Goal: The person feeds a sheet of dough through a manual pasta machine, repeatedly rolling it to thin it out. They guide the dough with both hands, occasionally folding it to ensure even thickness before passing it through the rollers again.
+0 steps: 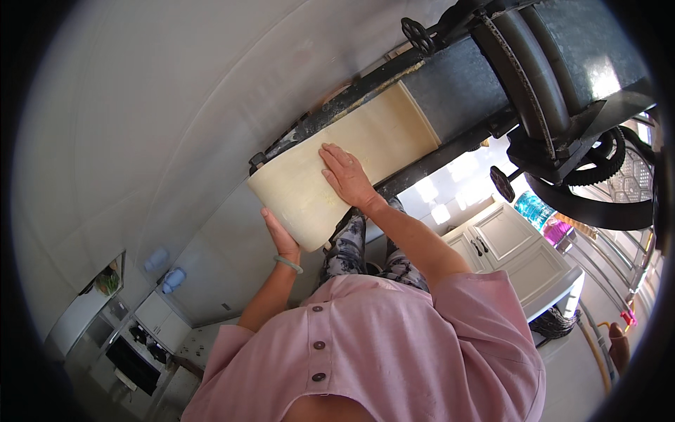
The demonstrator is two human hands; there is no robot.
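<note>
A thick, pale sheet of dough (390,124) lies along the feed table of a dark metal dough-rolling machine. It looks folded, with layered edges at its far end. My right hand (348,179) rests palm down on top of the sheet, fingers extended and holding nothing. At the near end, which hangs rounded over the table's end, my left hand (281,236) grips the dough from the side. Its thumb shows at the edge, while the other fingers are hidden behind the sheet. A pale bangle (288,264) circles the left wrist.
Metal rollers (532,74) stand beyond the dough, with a handwheel (417,36) on the far side and another handwheel (502,183) on the near side. Gears (606,158) are at the right. A white cabinet (501,237) stands right, and a pale wall (158,105) runs along the left.
</note>
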